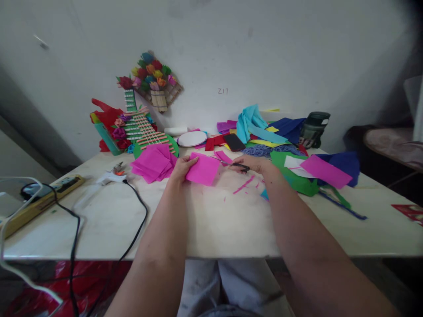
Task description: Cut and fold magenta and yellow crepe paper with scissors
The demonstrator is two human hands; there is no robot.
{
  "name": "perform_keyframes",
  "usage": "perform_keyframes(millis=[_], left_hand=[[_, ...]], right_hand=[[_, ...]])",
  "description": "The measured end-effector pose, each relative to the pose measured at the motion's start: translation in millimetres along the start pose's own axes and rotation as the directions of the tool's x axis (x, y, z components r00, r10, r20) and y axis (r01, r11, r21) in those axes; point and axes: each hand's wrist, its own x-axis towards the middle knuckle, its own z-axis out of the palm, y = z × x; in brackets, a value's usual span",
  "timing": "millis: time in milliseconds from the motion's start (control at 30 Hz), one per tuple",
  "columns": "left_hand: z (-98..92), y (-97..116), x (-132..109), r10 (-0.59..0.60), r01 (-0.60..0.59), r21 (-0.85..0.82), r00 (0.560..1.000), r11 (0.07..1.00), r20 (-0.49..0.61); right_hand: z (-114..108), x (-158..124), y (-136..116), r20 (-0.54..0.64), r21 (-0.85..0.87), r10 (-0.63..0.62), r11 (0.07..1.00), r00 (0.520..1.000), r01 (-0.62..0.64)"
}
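Note:
Between the thumb and fingers of my left hand (183, 168) is a square pink sheet (204, 170) that looks like crepe paper. My right hand (253, 164) grips a pair of scissors (240, 166) with dark handles, their blades pointing left to the sheet's upper right edge. Whether the blades are apart is too small to tell. Thin pink offcuts (243, 185) lie on the table below the scissors. Left of my left hand rests a stack of pink squares (154, 164).
A glue gun (112, 176) with a black cord lies left, near a power strip (42, 207). Behind stand a flower-decorated craft guitar (148, 127), a white disc (192, 139), a phone (234, 142) and coloured paper (249, 123). A dark bottle (313, 130) stands at back right.

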Motion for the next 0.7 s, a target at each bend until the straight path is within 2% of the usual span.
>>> perform_keyframes(millis=[300,700], left_hand=[[-0.7,-0.1,-0.1,-0.009,0.008,0.009,1.0,1.0,0.013],[0.3,2.0,-2.0,-0.016,0.016,0.013,1.0,1.0,0.0]], right_hand=[[-0.6,-0.4,1.4,-0.014,-0.056,-0.011,0.998,1.0,0.01],[-0.1,-2.1,-2.4,-0.015,0.027,0.017,1.0,1.0,-0.016]])
